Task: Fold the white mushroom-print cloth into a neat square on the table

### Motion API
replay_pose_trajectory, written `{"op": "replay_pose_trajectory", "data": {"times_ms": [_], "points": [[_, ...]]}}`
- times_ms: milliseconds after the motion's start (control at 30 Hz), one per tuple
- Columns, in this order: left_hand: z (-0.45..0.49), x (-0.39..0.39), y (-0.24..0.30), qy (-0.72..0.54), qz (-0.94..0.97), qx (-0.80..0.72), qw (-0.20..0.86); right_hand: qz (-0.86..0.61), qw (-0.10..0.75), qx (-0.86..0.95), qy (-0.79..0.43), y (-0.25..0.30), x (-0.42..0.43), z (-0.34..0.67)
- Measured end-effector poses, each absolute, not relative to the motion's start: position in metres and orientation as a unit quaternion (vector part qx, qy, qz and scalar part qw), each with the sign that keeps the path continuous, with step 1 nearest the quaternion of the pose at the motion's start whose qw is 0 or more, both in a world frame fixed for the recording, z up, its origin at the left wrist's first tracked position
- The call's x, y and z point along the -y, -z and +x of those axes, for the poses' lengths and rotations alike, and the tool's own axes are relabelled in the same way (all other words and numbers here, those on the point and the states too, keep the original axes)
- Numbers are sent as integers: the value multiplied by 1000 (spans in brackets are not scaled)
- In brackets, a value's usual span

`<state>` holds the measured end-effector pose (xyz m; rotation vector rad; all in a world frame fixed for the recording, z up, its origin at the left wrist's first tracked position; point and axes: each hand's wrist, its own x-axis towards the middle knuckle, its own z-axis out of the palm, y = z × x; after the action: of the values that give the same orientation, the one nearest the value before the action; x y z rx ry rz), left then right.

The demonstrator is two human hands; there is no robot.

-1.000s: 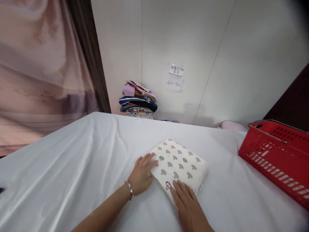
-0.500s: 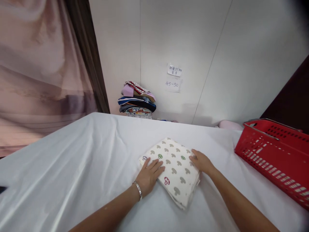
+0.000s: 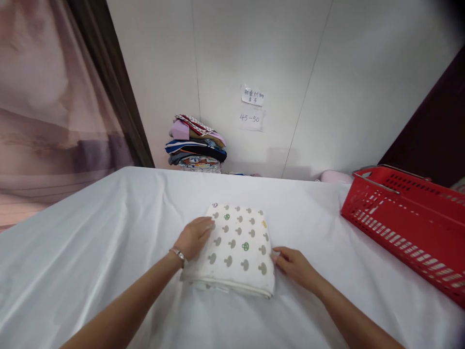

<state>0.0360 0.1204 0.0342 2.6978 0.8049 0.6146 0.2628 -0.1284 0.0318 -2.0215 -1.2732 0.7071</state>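
Observation:
A folded cream cloth point(image 3: 238, 247) printed with small mushrooms lies square in front of me on the white-covered table point(image 3: 90, 242). My left hand point(image 3: 194, 236), with a bracelet at the wrist, rests against the cloth's left edge, fingers bent over it. My right hand point(image 3: 292, 261) touches the cloth's right edge near its front corner, fingers loosely curled against the side. Neither hand lifts the cloth off the table.
A red plastic basket point(image 3: 403, 228) stands at the table's right. A stack of folded clothes point(image 3: 196, 145) sits against the back wall, under two paper notes point(image 3: 252, 107). A pink object point(image 3: 332, 176) lies behind the table. A curtain point(image 3: 47, 106) hangs at the left.
The cloth has been turned from a diagonal to lie square with the table edge. My right hand slid from its far right corner to its near right edge; the left hand stayed on the left side.

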Motion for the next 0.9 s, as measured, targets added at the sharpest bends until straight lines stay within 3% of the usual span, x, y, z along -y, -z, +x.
{"op": "replay_pose_trajectory", "data": {"times_ms": [167, 367, 667, 900], "points": [[45, -23, -31, -183, 960, -170, 125, -784, 397, 373, -299, -18, 84, 302], [57, 36, -29, -98, 988, -76, 94, -784, 409, 397, -246, -8, 35, 331], [79, 42, -10, -71, 991, -109, 20, -718, 383, 529, -239, -16, 2, 351], [3, -13, -28, -77, 997, 23, 22, -731, 333, 550, -229, -25, 73, 328]]}}
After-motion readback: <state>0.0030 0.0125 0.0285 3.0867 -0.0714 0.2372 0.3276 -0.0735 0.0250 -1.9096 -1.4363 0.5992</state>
